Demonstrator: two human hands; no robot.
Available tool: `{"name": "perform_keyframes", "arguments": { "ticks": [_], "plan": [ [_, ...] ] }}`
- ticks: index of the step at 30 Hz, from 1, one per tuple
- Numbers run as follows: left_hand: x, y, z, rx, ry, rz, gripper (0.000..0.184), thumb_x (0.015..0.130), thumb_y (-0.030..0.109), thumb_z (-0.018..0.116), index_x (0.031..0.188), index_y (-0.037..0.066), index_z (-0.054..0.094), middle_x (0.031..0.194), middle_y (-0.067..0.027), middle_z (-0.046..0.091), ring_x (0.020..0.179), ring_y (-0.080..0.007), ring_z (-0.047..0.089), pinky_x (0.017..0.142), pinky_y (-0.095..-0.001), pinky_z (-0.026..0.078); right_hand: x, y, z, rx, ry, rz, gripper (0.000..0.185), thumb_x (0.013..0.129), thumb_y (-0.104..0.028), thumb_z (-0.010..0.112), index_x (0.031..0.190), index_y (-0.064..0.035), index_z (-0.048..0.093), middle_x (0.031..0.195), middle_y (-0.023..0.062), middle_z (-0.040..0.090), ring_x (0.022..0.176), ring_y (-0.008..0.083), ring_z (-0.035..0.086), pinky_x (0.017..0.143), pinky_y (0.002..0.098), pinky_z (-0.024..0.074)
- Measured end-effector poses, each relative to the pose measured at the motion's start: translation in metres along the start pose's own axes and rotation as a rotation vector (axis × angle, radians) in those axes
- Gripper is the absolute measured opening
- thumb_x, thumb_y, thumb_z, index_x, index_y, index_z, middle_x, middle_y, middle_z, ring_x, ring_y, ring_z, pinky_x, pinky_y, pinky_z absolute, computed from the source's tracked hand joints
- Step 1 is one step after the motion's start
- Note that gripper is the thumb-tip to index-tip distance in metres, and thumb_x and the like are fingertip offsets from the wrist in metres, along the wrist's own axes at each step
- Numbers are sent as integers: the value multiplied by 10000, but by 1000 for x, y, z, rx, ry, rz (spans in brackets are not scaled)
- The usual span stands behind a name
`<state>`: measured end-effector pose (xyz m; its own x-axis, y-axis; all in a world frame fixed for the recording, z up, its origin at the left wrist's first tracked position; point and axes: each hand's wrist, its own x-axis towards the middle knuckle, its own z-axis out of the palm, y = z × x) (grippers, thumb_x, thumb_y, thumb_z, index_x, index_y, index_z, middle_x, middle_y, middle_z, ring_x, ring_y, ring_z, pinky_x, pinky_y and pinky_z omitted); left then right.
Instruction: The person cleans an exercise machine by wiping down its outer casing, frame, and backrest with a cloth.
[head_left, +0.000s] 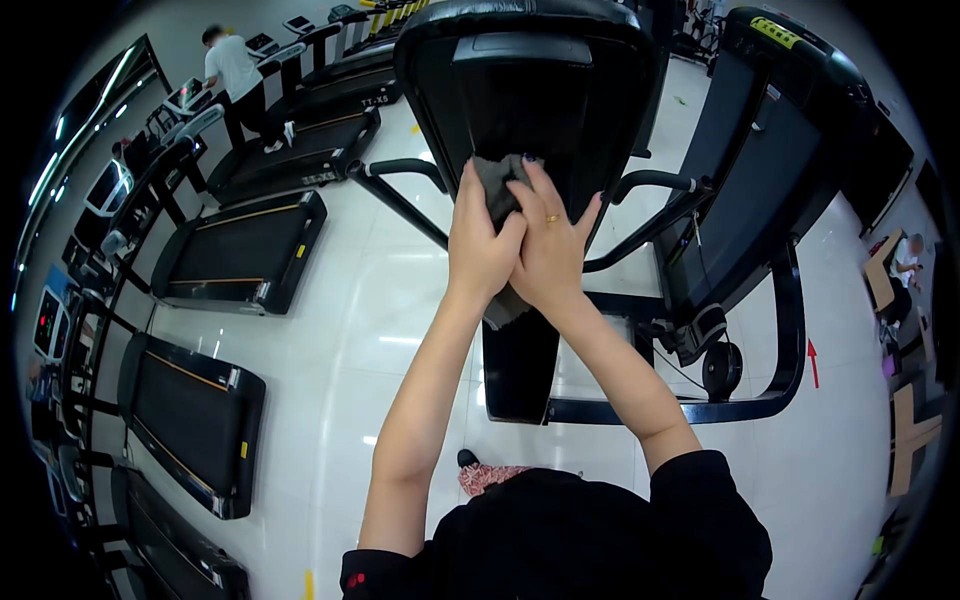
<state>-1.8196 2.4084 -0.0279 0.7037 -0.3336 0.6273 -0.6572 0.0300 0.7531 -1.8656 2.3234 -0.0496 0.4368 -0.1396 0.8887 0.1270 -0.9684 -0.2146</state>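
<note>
A crumpled grey cloth (495,185) lies between my two hands, in front of the black back panel (525,105) of a gym machine. My left hand (480,240) grips the cloth from the left side, thumb toward the middle. From the right, my right hand (548,245), with a ring on one finger, presses on it with fingers partly spread. The hands touch each other near the thumbs. A lower edge of the cloth shows beneath my wrists, over the black seat (520,370). Part of the cloth is hidden under my palms.
Curved black handles (405,167) stick out on both sides of the machine. A second machine (735,180) with a black frame stands at the right. Several treadmills (240,250) line the left, where a person in a white shirt (238,68) stands. Another person (907,260) is far right.
</note>
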Motion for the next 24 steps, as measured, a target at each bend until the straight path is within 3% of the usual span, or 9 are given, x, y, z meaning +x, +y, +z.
{"name": "perform_keyframes", "arguments": {
  "ticks": [5,6,9,15,17,21,24],
  "plan": [
    [-4,10,16,204,51,60,751,719,174,535,1299,-161,196,1329,-335,270,1262,-437,252,1046,-421,233,-10,13,-4,56,-24,65,505,815,-271,514,1266,-87,379,1429,148,239,1303,286,286,974,652,47],
    [-4,11,19,269,80,68,740,725,178,526,1296,-163,203,1331,-345,258,1264,-450,238,1048,-436,224,-11,15,-4,78,-50,57,592,808,-275,541,1305,-56,308,1437,173,188,1341,301,184,978,641,78],
    [-8,16,29,404,119,63,713,740,185,506,1289,-167,218,1332,-361,240,1265,-472,217,1049,-463,210,-12,13,-7,28,-49,80,621,804,-238,544,1322,-24,277,1428,216,182,1309,331,248,966,650,139],
    [-14,25,39,509,106,73,673,769,191,475,1287,-163,232,1345,-364,212,1273,-482,187,1047,-489,197,-14,17,-14,106,-92,180,703,798,-266,569,1342,6,216,1424,270,131,1308,396,216,985,605,175],
    [-14,27,41,450,69,-19,680,790,191,463,1328,-124,190,1405,-312,139,1311,-444,117,1069,-454,150,-13,18,-16,200,-59,214,698,801,-266,567,1338,13,218,1422,273,137,1305,396,223,992,584,182],
    [-6,13,42,399,126,-45,681,805,227,454,1318,-138,193,1388,-318,185,1302,-454,140,1070,-465,137,-7,16,-17,385,-28,327,686,811,-274,563,1327,32,230,1411,279,160,1289,392,253,1007,512,213],
    [7,-3,31,33,268,-210,680,865,294,419,1337,-126,167,1391,-305,204,1324,-385,159,1082,-368,147,-2,5,-20,336,-7,381,659,787,-215,562,1303,56,256,1391,283,200,1238,405,321,1003,431,274]
  ]
}}
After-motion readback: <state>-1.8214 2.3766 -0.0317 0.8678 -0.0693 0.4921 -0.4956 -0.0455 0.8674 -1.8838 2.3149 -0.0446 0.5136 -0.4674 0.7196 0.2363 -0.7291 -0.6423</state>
